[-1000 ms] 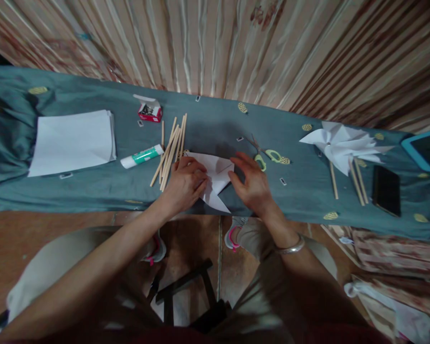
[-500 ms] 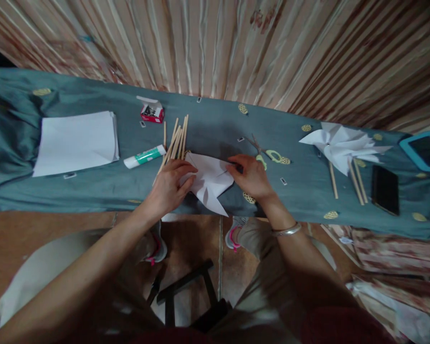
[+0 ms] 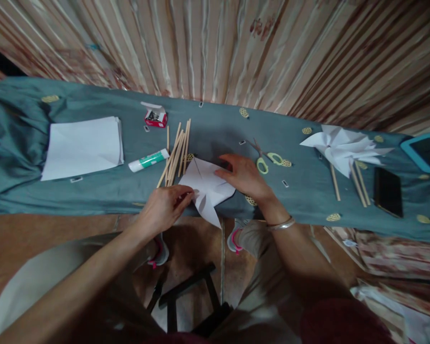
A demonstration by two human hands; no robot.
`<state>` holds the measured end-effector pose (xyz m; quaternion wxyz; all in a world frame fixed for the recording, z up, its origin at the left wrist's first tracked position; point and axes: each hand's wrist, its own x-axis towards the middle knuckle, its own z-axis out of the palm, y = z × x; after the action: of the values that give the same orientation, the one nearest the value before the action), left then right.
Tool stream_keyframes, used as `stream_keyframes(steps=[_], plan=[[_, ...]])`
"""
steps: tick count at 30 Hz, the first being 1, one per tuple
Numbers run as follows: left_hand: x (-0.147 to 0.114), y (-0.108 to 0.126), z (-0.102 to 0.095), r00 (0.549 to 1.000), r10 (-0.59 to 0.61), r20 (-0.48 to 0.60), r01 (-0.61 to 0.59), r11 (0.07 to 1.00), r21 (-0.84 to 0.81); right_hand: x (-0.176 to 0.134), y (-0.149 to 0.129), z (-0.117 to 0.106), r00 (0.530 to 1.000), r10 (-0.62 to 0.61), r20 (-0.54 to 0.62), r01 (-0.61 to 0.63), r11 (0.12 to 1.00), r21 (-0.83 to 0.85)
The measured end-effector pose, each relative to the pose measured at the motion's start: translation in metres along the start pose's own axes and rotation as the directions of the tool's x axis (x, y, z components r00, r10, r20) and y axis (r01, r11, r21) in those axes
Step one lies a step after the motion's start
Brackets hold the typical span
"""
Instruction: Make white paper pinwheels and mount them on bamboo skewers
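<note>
A white paper pinwheel [image 3: 209, 184], cut and partly folded, lies near the front edge of the table. One pointed blade hangs over that edge. On its left side, my left hand [image 3: 166, 205] pinches a piece of the paper between thumb and fingers. My right hand [image 3: 243, 177] rests at its upper right, thumb touching the paper, with a gap between thumb and forefinger. Several thin wooden sticks [image 3: 177, 150] lie just beyond my left hand. Scissors [image 3: 263, 157] with light green handles lie beyond my right hand.
At left are a stack of white paper [image 3: 82, 148], a glue stick [image 3: 148, 160] and an open red box [image 3: 155, 117] of small metal pieces. Right are assembled paper pinwheels [image 3: 344, 148] on sticks, a black phone [image 3: 388, 191] and a blue-framed device [image 3: 424, 150]. A curtain [image 3: 208, 48] hangs behind.
My left hand has moved down along the paper's left side and pinches there. My right hand has shifted left over the paper, off its right corner. The pinwheel has turned slightly.
</note>
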<state>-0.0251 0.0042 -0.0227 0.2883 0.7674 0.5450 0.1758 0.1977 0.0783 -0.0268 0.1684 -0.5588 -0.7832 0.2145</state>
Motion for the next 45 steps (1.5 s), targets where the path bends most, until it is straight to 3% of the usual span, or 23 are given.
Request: stream_keyframes(steps=[6, 12, 17, 20, 23, 26, 29, 36, 39, 45], plan=[[-0.005, -0.004, 0.001, 0.999, 0.051, -0.019, -0.051, 0.999, -0.005, 0.001, 0.015, -0.003, 0.994, 0.012, 0.111, -0.05, 0.939, 0.339], [-0.007, 0.002, 0.002, 0.997, 0.075, -0.025, -0.076, 0.996, -0.04, -0.024, 0.046, -0.021, 0.966, 0.204, 0.162, -0.26, 0.728, 0.634], [-0.003, 0.008, 0.009, 0.993, 0.12, -0.021, -0.121, 0.991, -0.054, -0.045, 0.066, -0.03, 0.875, 0.482, -0.042, -0.274, 0.565, 0.778], [0.004, 0.01, 0.011, 0.988, 0.145, -0.055, -0.147, 0.988, -0.039, -0.053, 0.068, -0.018, 0.838, 0.537, -0.098, -0.242, 0.526, 0.815], [0.011, 0.013, 0.013, 0.976, 0.173, -0.13, -0.177, 0.984, -0.019, -0.063, 0.058, -0.002, 0.893, 0.44, -0.094, -0.204, 0.581, 0.788], [0.018, 0.015, 0.015, 0.946, 0.245, -0.214, -0.244, 0.969, 0.033, -0.076, 0.04, 0.005, 0.942, 0.311, -0.127, -0.164, 0.756, 0.634], [0.025, 0.017, 0.02, 0.911, 0.329, -0.248, -0.322, 0.944, 0.07, -0.088, 0.028, -0.004, 0.95, 0.245, -0.194, -0.144, 0.895, 0.423], [0.038, 0.025, 0.034, 0.894, 0.417, -0.164, -0.407, 0.909, 0.09, -0.095, 0.052, -0.03, 0.963, 0.197, -0.181, -0.132, 0.938, 0.319], [0.042, 0.026, 0.036, 0.884, 0.432, -0.176, -0.42, 0.902, 0.106, -0.094, 0.052, -0.025, 0.981, 0.057, -0.186, -0.016, 0.976, 0.216], [0.046, 0.023, 0.032, 0.879, 0.41, -0.245, -0.399, 0.912, 0.092, -0.102, 0.023, -0.008, 0.97, -0.182, -0.16, 0.174, 0.983, -0.064]])
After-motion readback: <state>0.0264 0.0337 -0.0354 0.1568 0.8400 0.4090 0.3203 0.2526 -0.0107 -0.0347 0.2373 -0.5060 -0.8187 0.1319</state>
